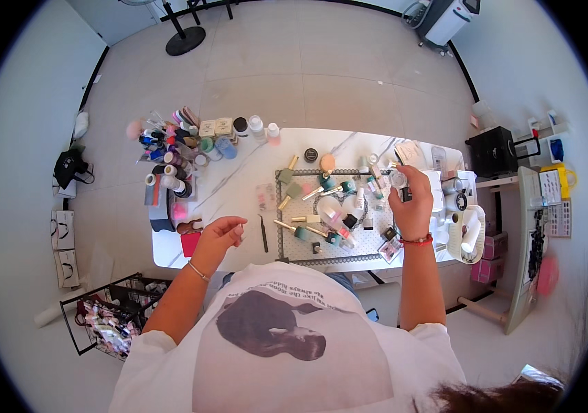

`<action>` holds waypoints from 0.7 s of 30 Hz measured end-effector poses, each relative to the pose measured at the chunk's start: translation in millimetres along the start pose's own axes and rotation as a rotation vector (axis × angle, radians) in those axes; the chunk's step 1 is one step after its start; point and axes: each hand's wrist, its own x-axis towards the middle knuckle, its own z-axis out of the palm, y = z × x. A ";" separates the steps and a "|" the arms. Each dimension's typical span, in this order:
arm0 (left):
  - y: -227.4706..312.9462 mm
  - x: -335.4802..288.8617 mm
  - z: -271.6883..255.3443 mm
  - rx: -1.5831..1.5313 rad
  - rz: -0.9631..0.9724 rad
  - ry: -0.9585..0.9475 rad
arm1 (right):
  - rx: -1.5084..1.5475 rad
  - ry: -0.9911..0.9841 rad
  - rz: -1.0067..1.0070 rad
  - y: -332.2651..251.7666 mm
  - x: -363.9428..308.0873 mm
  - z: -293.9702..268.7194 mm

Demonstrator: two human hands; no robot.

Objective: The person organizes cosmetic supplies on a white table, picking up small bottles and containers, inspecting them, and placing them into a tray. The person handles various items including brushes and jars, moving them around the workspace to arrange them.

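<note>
My left hand hovers over the near left part of the white table, thumb and fingertips pinched together. Whatever is between those fingertips is too small to name. To its right lie dark tweezers. At the right of the table, the thumb and index finger of my right hand close around a small clear round container. Between the hands a dotted mat with a dark lace border carries several polish bottles with gold caps, among them a green bottle, and a white heart-shaped dish.
Crowded bottles and brushes fill the table's far left, beside a pump bottle. A white basket with a white roll stands at the right edge. A wire rack stands on the floor at left. A wooden shelf unit is at right.
</note>
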 end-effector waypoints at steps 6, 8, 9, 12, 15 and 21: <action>3.2 -2.7 4.6 -0.036 -0.001 0.007 | 0.637 -0.089 0.379 -27.5 -10.0 -22.0; 2.2 -2.8 6.4 -0.079 -0.008 0.009 | 0.933 -0.081 0.437 -35.8 -11.8 -25.7; 3.1 -2.9 7.5 -0.083 -0.015 0.007 | 1.016 -0.097 0.462 -42.0 -11.4 -29.9; 10.1 -3.7 12.4 -0.102 -0.053 -0.030 | 1.179 -0.138 0.474 -55.8 -11.5 -40.0; 24.1 -5.8 21.2 -0.083 -0.113 -0.113 | 1.312 -0.163 0.451 -68.7 -12.6 -45.6; 58.0 -17.6 52.0 -0.125 -0.173 -0.375 | 1.369 -0.288 0.271 -103.7 -10.9 -44.2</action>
